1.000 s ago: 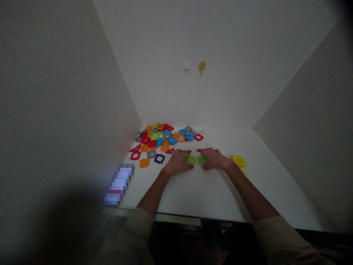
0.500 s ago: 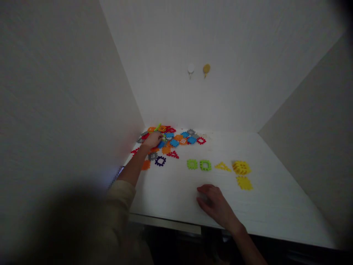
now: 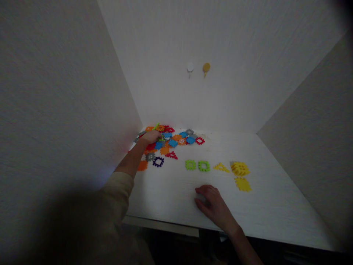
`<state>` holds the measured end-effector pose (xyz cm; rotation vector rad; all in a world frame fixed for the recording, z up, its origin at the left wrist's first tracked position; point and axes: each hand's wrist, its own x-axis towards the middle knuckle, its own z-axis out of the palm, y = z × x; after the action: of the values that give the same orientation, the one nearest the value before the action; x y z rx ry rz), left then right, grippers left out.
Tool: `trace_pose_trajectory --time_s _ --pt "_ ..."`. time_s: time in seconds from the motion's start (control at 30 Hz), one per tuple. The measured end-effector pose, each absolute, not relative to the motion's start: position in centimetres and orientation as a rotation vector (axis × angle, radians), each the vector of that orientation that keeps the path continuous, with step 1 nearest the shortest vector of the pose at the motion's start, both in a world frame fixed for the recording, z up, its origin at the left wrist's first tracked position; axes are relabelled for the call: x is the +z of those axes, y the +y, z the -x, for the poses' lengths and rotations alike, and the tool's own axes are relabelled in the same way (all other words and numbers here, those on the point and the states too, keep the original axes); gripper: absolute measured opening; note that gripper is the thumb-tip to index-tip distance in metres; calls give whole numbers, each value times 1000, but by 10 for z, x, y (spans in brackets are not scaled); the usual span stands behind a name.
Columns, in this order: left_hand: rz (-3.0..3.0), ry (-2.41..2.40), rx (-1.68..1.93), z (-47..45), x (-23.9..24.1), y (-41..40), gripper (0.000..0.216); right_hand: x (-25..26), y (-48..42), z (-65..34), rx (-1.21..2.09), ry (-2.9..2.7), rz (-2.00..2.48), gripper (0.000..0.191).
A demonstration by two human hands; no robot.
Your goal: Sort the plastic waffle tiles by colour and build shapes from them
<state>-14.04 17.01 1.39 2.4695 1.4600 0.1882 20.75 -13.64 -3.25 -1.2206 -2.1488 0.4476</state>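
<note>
My left hand reaches into a pile of flat plastic interlocking tiles at the back left of the table. Its fingers are pinched at a light green tile, whose shape is mostly hidden. Blue tiles, orange tiles, grey tiles and red ones lie around it, overlapping. My right hand rests near the front of the table, its fingers curved and apart with nothing between them. Beyond it lie two green square tiles, one at the left and a thicker-looking one.
Right of the green squares are a yellow triangular tile, a stack of yellow square tiles and a loose yellow square. A purple frame tile and a red triangle edge the pile. Walls enclose the white table.
The view has shifted slightly. My left hand stays at the pile with its fingers at the green tile. The right hand and the sorted tiles show no clear movement.
</note>
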Motion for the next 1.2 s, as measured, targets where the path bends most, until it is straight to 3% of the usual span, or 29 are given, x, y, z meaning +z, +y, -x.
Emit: trace_pose_trajectory --time_s 0.17,0.5,0.63,1.2 --pt "-2645 1404 -48 133 19 162 26 -34 -135 -208 471 -2147 1225 25" --pt "-2838 1234 -192 130 30 154 37 -32 -135 -207 485 -2125 1236 24" --pt "-2853 1285 -182 132 29 152 31 -33 -134 -207 499 -2116 1227 23" --pt "-2277 1664 741 158 34 135 29 -31 -135 -207 461 -2110 1223 22"
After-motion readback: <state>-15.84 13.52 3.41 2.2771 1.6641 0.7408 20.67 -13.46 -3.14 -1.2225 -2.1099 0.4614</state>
